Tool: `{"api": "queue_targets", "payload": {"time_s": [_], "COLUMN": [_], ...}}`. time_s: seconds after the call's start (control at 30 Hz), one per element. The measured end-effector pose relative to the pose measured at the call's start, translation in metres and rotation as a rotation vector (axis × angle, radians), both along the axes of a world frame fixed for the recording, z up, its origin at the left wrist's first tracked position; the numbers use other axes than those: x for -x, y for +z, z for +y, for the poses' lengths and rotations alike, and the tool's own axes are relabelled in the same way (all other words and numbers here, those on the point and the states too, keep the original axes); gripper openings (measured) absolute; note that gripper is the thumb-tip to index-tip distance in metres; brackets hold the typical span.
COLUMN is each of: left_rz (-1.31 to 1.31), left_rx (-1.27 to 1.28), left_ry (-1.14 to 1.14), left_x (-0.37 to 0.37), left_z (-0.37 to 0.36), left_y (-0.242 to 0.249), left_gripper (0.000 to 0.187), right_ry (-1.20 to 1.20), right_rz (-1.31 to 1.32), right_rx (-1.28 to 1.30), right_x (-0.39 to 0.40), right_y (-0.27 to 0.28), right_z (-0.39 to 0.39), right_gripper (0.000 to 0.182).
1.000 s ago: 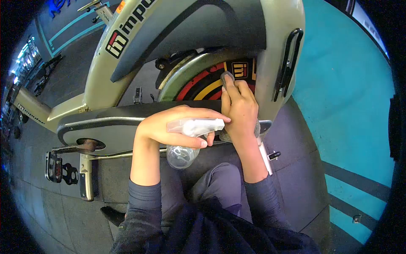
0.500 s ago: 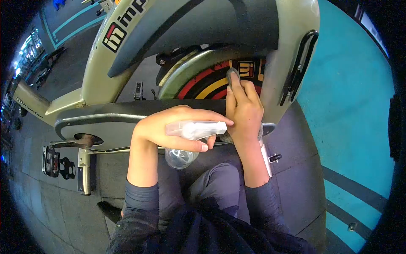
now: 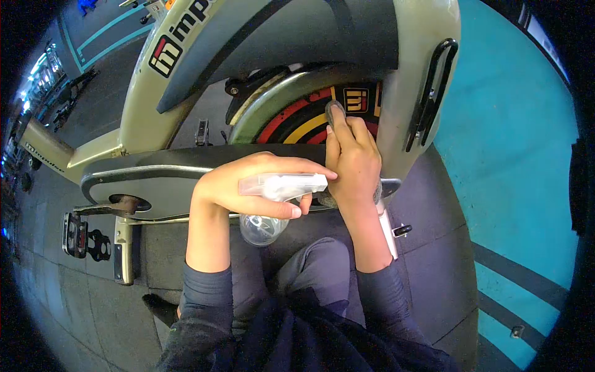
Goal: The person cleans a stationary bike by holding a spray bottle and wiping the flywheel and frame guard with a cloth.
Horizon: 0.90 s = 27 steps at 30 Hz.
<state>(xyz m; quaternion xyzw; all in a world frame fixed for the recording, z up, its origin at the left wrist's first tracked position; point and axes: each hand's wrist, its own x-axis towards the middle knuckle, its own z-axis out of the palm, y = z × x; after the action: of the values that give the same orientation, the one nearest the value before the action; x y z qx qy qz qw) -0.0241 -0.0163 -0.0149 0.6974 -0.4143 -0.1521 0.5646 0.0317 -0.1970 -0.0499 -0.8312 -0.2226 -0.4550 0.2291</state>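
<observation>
My left hand is wrapped round the neck of a clear spray bottle, whose white trigger head points to the right. Its index fingertip lies right at the back of my right hand. With that right hand I press a grey cloth by the fingertips against the flywheel of an exercise bike. More of the cloth shows below, bunched under the palm. The flywheel carries red and yellow rings and a logo sticker just beside my fingers.
The bike's beige frame and grey guard surround the flywheel. A long chain cover runs below, with a crank and pedal at left. Teal flooring lies to the right. My knee is close beneath.
The bike and both hands appear shifted slightly left in view. My right fingers stay on the cloth beside the logo sticker, and my left hand keeps the spray bottle.
</observation>
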Motion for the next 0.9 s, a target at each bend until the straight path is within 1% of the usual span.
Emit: {"api": "queue_targets", "payload": {"time_s": [0.07,0.2,0.27,0.3,0.37,0.5,0.57,0.67,0.77,0.9], "left_rz": [0.031,0.042,0.028,0.019,0.026,0.028,0.03,0.009,0.007,0.016], "left_rx": [0.008,0.033,0.027,0.024,0.016,0.018,0.031,0.023,0.002,0.009], "left_ry": [0.001,0.008,0.01,0.008,0.011,0.005,0.0,0.001,0.008,0.011], "left_x": [0.0006,0.001,0.0018,0.002,0.0023,0.0017,0.0012,0.0014,0.0022,0.0015], "left_z": [-0.0003,-0.0012,-0.0013,-0.0013,-0.0017,-0.0023,-0.0027,-0.0025,-0.0023,-0.0024], "left_y": [-0.0011,-0.0022,-0.0001,0.0006,0.0012,0.0,-0.0024,0.0002,0.0016,-0.001], "left_gripper": [0.059,0.059,0.059,0.06,0.06,0.06,0.06,0.06,0.061,0.06], "right_ry": [-0.023,-0.051,-0.008,-0.008,0.007,0.01,0.007,0.025,0.023,0.002], "right_rz": [0.05,0.121,0.185,0.185,0.069,0.073,0.143,0.145,0.065,0.078], "right_rx": [-0.022,0.024,0.037,0.033,-0.053,-0.071,0.01,0.012,-0.04,-0.036], "right_x": [0.0023,0.0076,0.0062,0.0064,0.0069,0.0071,0.0075,0.0046,0.0058,0.008], "right_y": [0.0018,0.005,0.0028,0.0031,0.0038,0.0035,0.0041,0.0001,0.0011,0.0028], "right_z": [0.0007,-0.0012,-0.0031,-0.002,-0.0003,-0.0007,-0.0029,-0.0041,-0.0017,-0.0011], "right_gripper": [0.028,0.029,0.03,0.03,0.029,0.029,0.032,0.032,0.031,0.031]}}
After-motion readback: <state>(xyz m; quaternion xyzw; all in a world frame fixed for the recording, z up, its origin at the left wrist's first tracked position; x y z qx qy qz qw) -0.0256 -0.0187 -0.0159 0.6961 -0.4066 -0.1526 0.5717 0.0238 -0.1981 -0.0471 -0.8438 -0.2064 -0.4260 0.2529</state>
